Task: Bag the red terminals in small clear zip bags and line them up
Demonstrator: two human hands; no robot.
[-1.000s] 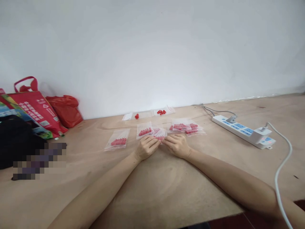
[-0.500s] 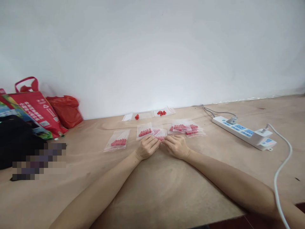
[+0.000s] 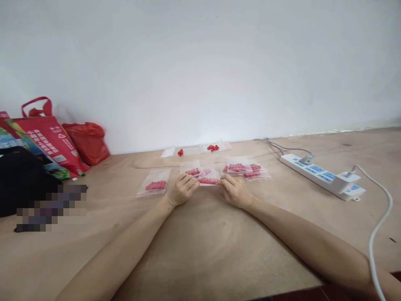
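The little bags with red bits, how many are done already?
Several filled bags already lie flat on the table. The left hand and right hand pinch one more bag between them. Loose red pieces and flat bags remain near the wall.

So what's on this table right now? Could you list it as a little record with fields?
left hand: pinches one end of the small clear bag
right hand: pinches the other end
small clear bag: red pieces inside
other bags: flat on the wooden table
loose red pieces: near the wall
power strip: right
red shopping bag: far left
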